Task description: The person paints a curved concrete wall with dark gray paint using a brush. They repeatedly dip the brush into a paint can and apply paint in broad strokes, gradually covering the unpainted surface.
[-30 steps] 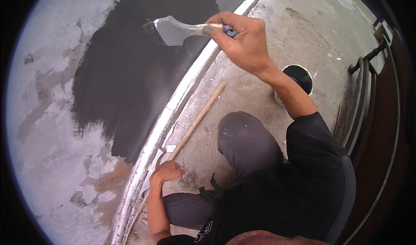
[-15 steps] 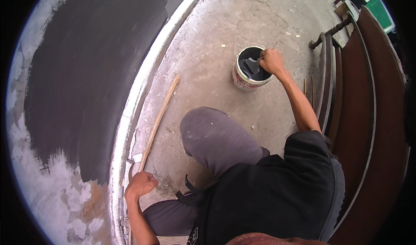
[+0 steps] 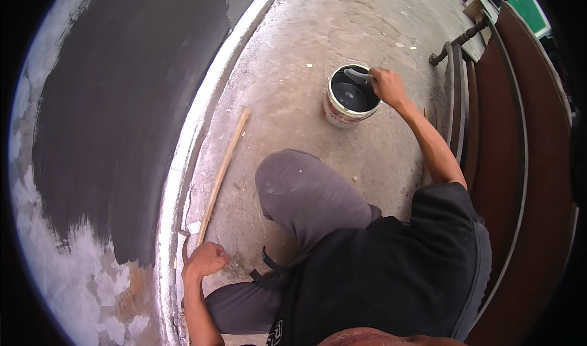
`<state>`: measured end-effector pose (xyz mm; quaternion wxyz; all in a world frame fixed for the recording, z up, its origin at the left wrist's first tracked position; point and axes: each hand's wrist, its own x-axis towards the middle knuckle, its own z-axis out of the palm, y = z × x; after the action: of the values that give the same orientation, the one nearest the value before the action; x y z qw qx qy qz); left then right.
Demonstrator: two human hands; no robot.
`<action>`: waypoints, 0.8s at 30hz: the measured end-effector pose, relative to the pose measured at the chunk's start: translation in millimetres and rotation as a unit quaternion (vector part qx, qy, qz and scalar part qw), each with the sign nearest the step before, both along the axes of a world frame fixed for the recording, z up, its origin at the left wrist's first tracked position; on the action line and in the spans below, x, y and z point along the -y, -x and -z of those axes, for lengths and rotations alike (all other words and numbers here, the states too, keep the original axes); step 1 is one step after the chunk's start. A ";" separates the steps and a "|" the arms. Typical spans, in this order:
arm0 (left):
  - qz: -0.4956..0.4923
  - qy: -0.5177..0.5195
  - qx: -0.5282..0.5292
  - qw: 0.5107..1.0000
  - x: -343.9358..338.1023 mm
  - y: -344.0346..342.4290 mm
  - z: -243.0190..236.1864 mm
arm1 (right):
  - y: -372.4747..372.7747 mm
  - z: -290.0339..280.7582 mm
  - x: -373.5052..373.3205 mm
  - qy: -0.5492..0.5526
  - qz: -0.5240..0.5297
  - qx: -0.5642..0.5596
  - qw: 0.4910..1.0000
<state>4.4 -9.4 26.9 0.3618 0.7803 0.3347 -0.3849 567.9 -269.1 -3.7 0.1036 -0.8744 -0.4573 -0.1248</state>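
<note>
My right hand (image 3: pixel 389 87) is closed around the handle of a paintbrush at the far right. The grey-coated paintbrush (image 3: pixel 358 76) tilts over the upper part of a bucket, its head inside the rim. That white bucket (image 3: pixel 343 117) has worn red markings and holds dark grey paint (image 3: pixel 351 95) with a glossy surface. At lower left, my left hand (image 3: pixel 208 259) hangs with fingers curled in, apparently holding nothing, near my bent leg and the end of a wooden strip (image 3: pixel 227 156).
A broad dark grey painted surface (image 3: pixel 116 114) lies left, with ragged edges against pale, patchy parts. A whitish curb (image 3: pixel 194 123) runs alongside it. Dark wooden furniture (image 3: pixel 498 138) with a turned post stands right. Small chips dot the concrete floor (image 3: pixel 287 107).
My right hand has turned the paintbrush and raised it from low in the bucket toward the rim, so more paint surface shows. My left hand has shifted slightly right, still curled.
</note>
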 end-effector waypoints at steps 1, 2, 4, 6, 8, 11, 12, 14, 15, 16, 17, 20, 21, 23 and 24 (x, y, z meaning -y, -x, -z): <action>0.003 0.000 -0.005 1.000 0.1 -1.9 0.7 | -3.7 -0.6 4.2 -0.007 -0.025 0.029 0.999; 0.007 -0.001 -0.011 1.000 0.3 -3.8 2.8 | -7.2 -1.5 8.6 0.005 -0.047 0.046 0.998; 0.018 0.003 -0.030 0.999 2.5 -6.9 4.7 | -10.3 -5.4 9.2 0.024 -0.094 0.079 0.992; 0.037 0.016 -0.057 0.998 7.9 -10.2 7.2 | -4.6 -8.5 15.8 0.011 -0.074 0.068 0.995; 0.055 0.020 -0.045 0.997 8.4 -12.9 10.5 | 2.6 -13.6 19.8 -0.017 -0.040 0.057 0.997; 0.068 0.026 -0.018 0.997 8.5 -10.8 11.8 | 24.1 -33.1 19.0 -0.057 0.039 -0.020 0.997; 0.068 0.026 -0.013 0.997 7.9 -10.0 10.8 | 29.0 -37.2 16.4 -0.058 0.066 -0.079 0.993; 0.068 0.025 -0.018 0.997 7.3 -13.9 4.3 | 34.9 -36.6 12.9 -0.065 0.080 -0.162 0.981; 0.070 0.021 -0.032 0.997 8.5 -17.1 -3.6 | 33.5 -30.9 11.3 -0.073 0.070 -0.190 0.977; 0.071 0.018 -0.042 0.996 8.7 -21.7 -7.7 | 27.6 -27.7 10.8 -0.081 0.058 -0.213 0.972; 0.061 0.019 -0.033 0.997 7.4 -18.8 -8.2 | 18.8 -16.9 10.4 -0.102 0.034 -0.239 0.965; 0.049 0.020 -0.041 0.998 8.7 -13.5 -7.6 | 12.9 -27.2 -0.8 -0.085 0.055 -0.295 0.950; 0.050 0.020 -0.035 0.998 9.0 -12.0 -7.6 | 11.0 -28.3 -2.9 -0.076 0.058 -0.270 0.958; 0.034 0.026 -0.015 0.999 4.4 -6.4 -2.8 | 8.5 -32.0 1.7 -0.050 0.045 -0.212 0.975; 0.043 0.023 -0.015 0.999 2.8 -5.2 0.4 | 5.3 -26.5 8.5 -0.036 0.026 -0.146 0.988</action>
<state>9.6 -12.2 26.5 0.3575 0.7794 0.2979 -0.4194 562.5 -277.6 22.8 0.1971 -0.8907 -0.4094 -0.0146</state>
